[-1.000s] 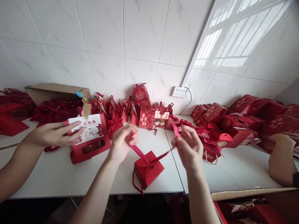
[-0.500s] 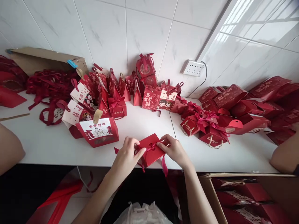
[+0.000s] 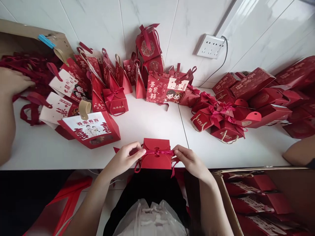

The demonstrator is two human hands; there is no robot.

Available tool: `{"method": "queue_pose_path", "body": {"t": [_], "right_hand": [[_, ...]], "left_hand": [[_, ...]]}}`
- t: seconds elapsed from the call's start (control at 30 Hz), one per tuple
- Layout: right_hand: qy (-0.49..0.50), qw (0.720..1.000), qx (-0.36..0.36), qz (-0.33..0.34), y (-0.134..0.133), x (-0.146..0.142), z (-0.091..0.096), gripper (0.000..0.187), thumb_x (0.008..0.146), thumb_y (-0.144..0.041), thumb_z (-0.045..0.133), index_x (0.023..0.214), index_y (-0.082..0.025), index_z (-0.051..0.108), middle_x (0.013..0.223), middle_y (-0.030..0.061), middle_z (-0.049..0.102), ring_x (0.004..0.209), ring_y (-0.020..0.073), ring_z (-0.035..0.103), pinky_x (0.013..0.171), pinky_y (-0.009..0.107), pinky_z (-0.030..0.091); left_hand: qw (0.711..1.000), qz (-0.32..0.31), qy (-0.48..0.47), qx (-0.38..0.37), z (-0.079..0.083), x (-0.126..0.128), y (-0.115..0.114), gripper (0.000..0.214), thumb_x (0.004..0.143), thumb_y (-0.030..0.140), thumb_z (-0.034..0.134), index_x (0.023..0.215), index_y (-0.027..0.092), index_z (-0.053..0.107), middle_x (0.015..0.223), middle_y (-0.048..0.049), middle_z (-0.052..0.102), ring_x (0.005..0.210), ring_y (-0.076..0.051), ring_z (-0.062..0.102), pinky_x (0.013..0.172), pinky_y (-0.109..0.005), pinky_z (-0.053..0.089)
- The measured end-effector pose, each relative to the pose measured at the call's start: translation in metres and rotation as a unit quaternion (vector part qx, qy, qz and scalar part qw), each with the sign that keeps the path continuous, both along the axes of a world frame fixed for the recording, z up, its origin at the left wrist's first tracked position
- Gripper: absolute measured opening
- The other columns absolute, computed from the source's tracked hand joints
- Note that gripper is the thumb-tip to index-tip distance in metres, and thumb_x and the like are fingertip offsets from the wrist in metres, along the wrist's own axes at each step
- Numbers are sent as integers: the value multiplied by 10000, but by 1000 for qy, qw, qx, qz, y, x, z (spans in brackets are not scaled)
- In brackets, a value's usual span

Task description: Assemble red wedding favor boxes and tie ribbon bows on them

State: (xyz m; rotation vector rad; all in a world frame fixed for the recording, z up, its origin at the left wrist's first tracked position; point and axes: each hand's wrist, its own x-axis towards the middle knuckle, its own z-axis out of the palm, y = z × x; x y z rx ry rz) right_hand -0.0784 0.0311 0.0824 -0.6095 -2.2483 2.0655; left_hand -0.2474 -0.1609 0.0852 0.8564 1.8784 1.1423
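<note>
A small red gift box [image 3: 157, 162] sits at the front edge of the white table, its top facing up at me. Across that top runs a dark pink ribbon [image 3: 157, 152], gathered in a small knot over the cut-out in the middle. My left hand [image 3: 128, 155] pinches the ribbon at the box's left side. On the right side my right hand [image 3: 188, 159] pinches the other length of ribbon, with a loose tail hanging below the fingers. The ribbon looks taut between both hands. A twisted red cord [image 3: 137, 166] loops out at the box's lower left.
Printed red and white gift boxes [image 3: 91, 129] stand at left and along the wall. Bow-tied boxes [image 3: 203, 118] cluster at right. A carton [image 3: 222, 193] of boxes is below. At far left a co-worker's hand [image 3: 17, 78] reaches by the ribbon pile [image 3: 36, 67]. A power strip [image 3: 210, 46] is on the wall.
My hands have spread apart, pulling the ribbon straight across the box. The box has turned square to me. A co-worker's hand has come to the ribbon pile. The view has shifted.
</note>
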Motion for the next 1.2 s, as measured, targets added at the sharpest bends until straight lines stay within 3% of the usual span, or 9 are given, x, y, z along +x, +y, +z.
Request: {"method": "queue_pose_path", "body": {"t": [0.3,0.43,0.57,0.67,0.77,0.87,0.93,1.03,1.2], "right_hand": [[-20,999,-10,-29,6,-4,-11,386,780,-540,634,738,-158,594,679,8,585,628,115,519,604,251,416],[10,998,-47,-46,6,-8,-20,409,745,-566,661,695,-170,569,636,-5,562,609,118,513,620,256,435],[12,995,-79,-55,2,-8,-32,439,769,-595,622,658,-180,529,595,-4,563,549,117,516,567,246,443],[4,992,-88,-93,1,-4,-45,437,811,-597,567,690,-177,558,621,11,586,554,120,527,542,231,437],[-3,984,-93,-150,4,0,-56,387,809,-554,599,719,-178,589,652,12,585,581,118,534,534,214,431],[4,974,-141,-180,5,-1,-61,368,742,-542,674,689,-190,581,639,7,569,548,117,518,504,223,430],[15,966,-177,-187,5,-3,-62,373,691,-543,713,663,-200,570,631,5,561,539,126,513,497,241,437],[21,964,-180,-194,5,-4,-64,351,685,-522,723,648,-207,573,631,7,546,577,138,514,537,258,447],[33,969,-138,-203,3,-3,-64,358,695,-531,702,619,-209,566,616,5,517,571,137,467,538,267,421]], "left_hand": [[968,80,-168,166,-39,7,8,399,840,436,541,598,182,351,622,39,342,557,-90,316,527,-231,275],[953,107,-174,223,-50,14,15,414,821,448,564,587,184,347,616,30,367,553,-99,351,518,-235,305],[950,199,-21,241,-58,28,11,285,872,409,499,694,191,458,682,1,452,627,-134,454,566,-260,389],[893,293,175,294,-71,40,-11,126,890,295,456,848,194,516,905,-63,542,884,-196,539,749,-332,462],[865,217,309,331,-85,46,-45,96,850,148,443,808,187,519,773,-44,546,783,-180,552,691,-333,483],[880,139,348,292,-96,46,-80,97,779,114,493,744,190,543,633,-15,559,667,-168,567,625,-313,490],[912,148,320,211,-101,45,-96,89,748,155,536,675,198,563,606,-20,591,688,-188,599,658,-332,501],[949,214,222,60,-111,40,-107,91,738,217,559,662,206,607,636,-34,638,707,-204,620,696,-346,507],[917,370,141,-44,-136,8,-103,152,823,246,512,814,158,636,703,-63,649,713,-218,625,651,-353,512]]}}
